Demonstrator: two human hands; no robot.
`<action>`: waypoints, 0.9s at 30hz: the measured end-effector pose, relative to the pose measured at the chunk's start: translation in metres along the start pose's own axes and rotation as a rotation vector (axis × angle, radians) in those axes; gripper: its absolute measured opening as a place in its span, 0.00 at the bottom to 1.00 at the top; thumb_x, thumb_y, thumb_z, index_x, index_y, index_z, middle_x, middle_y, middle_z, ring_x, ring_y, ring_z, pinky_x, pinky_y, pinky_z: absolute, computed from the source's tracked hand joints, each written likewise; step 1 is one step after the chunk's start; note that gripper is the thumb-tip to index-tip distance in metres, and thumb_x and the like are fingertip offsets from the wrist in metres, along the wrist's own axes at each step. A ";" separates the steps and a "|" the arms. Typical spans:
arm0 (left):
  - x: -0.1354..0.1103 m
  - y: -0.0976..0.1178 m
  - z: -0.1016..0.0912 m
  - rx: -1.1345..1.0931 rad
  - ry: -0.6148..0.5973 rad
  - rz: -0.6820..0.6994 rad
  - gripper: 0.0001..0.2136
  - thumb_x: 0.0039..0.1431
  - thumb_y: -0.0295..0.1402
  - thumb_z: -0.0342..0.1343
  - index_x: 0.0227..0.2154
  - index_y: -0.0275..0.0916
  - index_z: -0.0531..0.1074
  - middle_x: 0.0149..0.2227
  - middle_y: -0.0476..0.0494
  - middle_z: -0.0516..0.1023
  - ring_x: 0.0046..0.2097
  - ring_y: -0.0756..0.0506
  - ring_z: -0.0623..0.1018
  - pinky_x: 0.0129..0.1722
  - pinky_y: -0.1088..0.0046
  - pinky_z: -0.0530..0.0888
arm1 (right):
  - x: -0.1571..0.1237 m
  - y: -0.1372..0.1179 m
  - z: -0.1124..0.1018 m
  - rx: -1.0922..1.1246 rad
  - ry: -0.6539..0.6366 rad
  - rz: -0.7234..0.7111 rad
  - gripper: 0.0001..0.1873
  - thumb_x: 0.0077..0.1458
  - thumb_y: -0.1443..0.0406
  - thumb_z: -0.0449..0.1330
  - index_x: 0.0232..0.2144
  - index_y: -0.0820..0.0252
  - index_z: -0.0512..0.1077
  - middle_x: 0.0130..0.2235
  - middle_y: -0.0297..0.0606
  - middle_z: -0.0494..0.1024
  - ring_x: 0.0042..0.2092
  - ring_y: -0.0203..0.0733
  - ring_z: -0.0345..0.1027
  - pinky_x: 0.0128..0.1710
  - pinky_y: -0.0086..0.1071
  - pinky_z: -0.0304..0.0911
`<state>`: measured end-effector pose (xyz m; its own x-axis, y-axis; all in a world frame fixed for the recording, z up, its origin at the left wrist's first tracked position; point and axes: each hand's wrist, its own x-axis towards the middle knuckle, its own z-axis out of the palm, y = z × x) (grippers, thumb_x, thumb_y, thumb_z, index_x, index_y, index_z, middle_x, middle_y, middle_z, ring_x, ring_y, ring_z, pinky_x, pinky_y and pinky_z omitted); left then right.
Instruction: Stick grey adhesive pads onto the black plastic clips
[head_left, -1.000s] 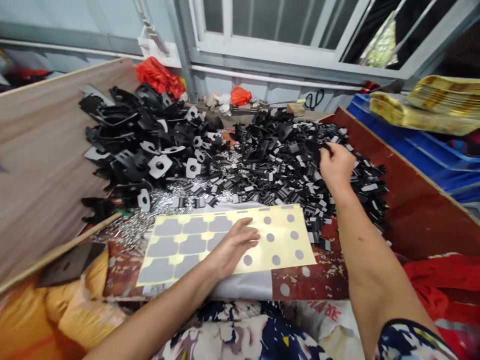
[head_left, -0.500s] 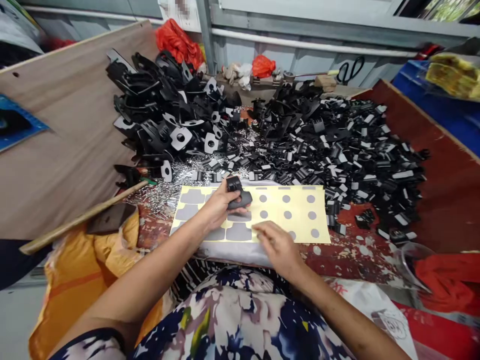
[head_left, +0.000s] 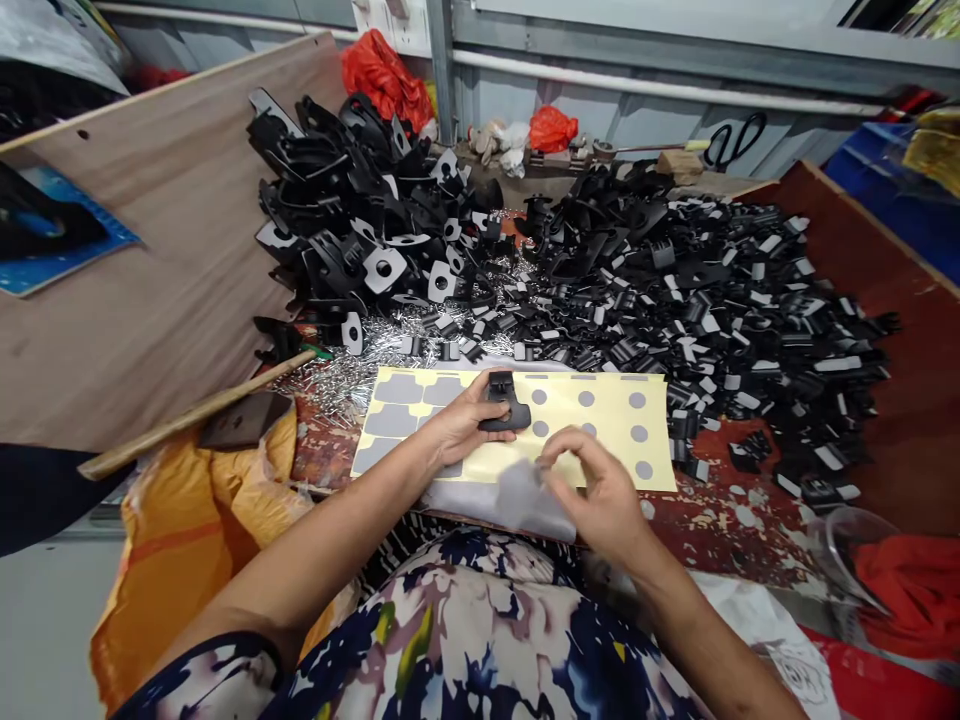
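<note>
My left hand is closed round a black plastic part with a clip-like top, held over the sticker sheet. Between the thumb and fingers of my right hand is the edge of a grey sticker, blurred by motion and off the backing. Beneath both hands lies the yellow sticker sheet, with wide grey shapes on its left and small grey dots on its right. A grey cloth shows under the sheet's near edge.
Black plastic parts with grey faces are heaped at back left, smaller black clips at right. Silver rivets spread between. A wooden-handled tool leans at left, near a wooden board. Black scissors lie at back right.
My right hand has lifted a grey sticker off the sheet, leaving bare yellow backing there. The black part has turned in my left hand. The whole view has shifted slightly.
</note>
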<state>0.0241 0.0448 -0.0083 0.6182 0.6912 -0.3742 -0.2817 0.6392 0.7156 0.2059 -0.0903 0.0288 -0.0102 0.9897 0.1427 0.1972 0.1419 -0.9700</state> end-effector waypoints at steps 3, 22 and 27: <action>-0.015 -0.002 0.007 -0.144 -0.055 0.016 0.24 0.56 0.34 0.70 0.55 0.47 0.72 0.47 0.42 0.77 0.41 0.44 0.79 0.37 0.68 0.81 | 0.016 0.016 0.001 -0.079 0.257 -0.043 0.10 0.59 0.70 0.64 0.42 0.52 0.74 0.37 0.32 0.76 0.42 0.41 0.72 0.48 0.36 0.68; -0.027 -0.010 0.009 -0.192 -0.023 0.048 0.18 0.65 0.48 0.62 0.54 0.48 0.75 0.44 0.43 0.75 0.35 0.47 0.73 0.31 0.72 0.76 | 0.021 0.031 -0.009 -0.170 0.150 0.068 0.09 0.61 0.65 0.65 0.44 0.53 0.74 0.38 0.36 0.78 0.42 0.44 0.74 0.48 0.39 0.69; -0.029 -0.006 0.007 -0.182 -0.066 0.031 0.19 0.66 0.48 0.62 0.54 0.46 0.75 0.45 0.43 0.74 0.36 0.47 0.74 0.30 0.72 0.76 | 0.018 0.030 -0.010 -0.119 0.181 0.068 0.09 0.60 0.64 0.67 0.43 0.53 0.74 0.38 0.35 0.78 0.42 0.43 0.74 0.48 0.38 0.69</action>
<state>0.0132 0.0182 0.0024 0.6522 0.6920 -0.3096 -0.4261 0.6724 0.6052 0.2217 -0.0680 0.0043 0.1811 0.9760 0.1210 0.3057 0.0611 -0.9502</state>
